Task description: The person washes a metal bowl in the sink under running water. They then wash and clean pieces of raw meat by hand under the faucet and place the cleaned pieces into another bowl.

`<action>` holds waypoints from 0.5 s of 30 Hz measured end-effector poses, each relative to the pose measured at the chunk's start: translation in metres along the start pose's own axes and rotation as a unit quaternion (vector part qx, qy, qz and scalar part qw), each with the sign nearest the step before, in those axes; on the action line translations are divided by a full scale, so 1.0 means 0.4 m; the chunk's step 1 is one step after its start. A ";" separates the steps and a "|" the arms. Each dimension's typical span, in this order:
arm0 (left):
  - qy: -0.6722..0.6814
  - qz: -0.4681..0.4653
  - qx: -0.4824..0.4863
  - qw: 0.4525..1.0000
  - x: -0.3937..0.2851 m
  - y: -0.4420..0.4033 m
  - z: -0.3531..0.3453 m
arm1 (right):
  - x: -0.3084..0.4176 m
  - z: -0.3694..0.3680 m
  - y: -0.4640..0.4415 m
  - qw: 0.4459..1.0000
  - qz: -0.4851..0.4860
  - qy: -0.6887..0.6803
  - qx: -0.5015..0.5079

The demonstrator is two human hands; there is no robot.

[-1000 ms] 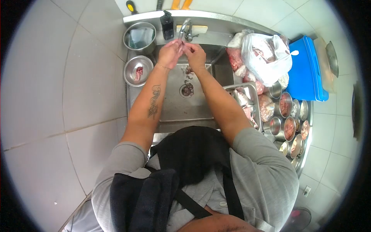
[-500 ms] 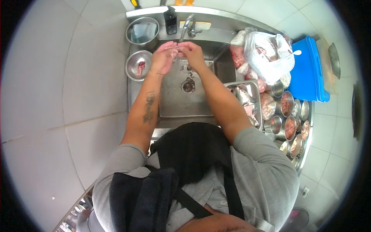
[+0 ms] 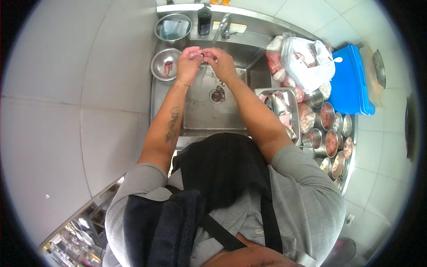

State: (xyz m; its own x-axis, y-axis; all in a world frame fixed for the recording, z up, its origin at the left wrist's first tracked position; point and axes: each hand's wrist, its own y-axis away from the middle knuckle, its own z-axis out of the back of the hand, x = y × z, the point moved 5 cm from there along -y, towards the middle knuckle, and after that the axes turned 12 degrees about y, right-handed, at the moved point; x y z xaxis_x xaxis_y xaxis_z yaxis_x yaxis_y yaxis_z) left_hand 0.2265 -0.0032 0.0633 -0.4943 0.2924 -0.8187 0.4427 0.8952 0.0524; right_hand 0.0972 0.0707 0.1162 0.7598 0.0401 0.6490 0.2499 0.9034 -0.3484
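My left hand [image 3: 187, 67] is closed around a small raw pink piece of meat or fish [image 3: 202, 56] with a dark red spot; its exact kind I cannot make out. Pinching its other side are the fingers of my right hand [image 3: 222, 65]. Both hands are above the far part of a steel sink [image 3: 195, 118], just in front of the faucet [image 3: 223, 27]. Dark scraps lie around the drain [image 3: 217, 95]. To the left of my left hand, a steel bowl [image 3: 154, 67] holds reddish raw pieces [image 3: 167, 68].
A steel pot [image 3: 158, 33] and a black pump bottle [image 3: 204, 21] stand behind the sink. On the right are a tray [image 3: 297, 116] of fish, a white plastic bag [image 3: 307, 73], several steel containers of raw food [image 3: 331, 143] and a blue bin [image 3: 351, 82].
My left fingers have curled in around the piece, and more of its red part shows between my hands. The whole view has shifted slightly.
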 end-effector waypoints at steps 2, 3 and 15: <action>-0.104 -0.039 0.008 0.994 -0.013 0.015 0.002 | -0.006 -0.004 0.010 0.999 0.036 0.012 -0.029; -0.104 -0.041 0.010 0.994 -0.031 0.031 -0.007 | 0.012 0.010 0.015 0.999 0.038 0.014 -0.030; -0.055 0.011 0.022 0.998 -0.044 0.128 0.022 | 0.056 0.000 0.095 0.986 0.105 0.126 0.017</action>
State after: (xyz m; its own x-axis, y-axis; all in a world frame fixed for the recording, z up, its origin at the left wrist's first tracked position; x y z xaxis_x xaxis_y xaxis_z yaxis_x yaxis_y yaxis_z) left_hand 0.2644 0.0343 0.0755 -0.4003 0.2700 -0.8757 0.4861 0.8727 0.0469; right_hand 0.1235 0.1061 0.1175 0.9191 0.1250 0.3738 0.0530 0.9005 -0.4316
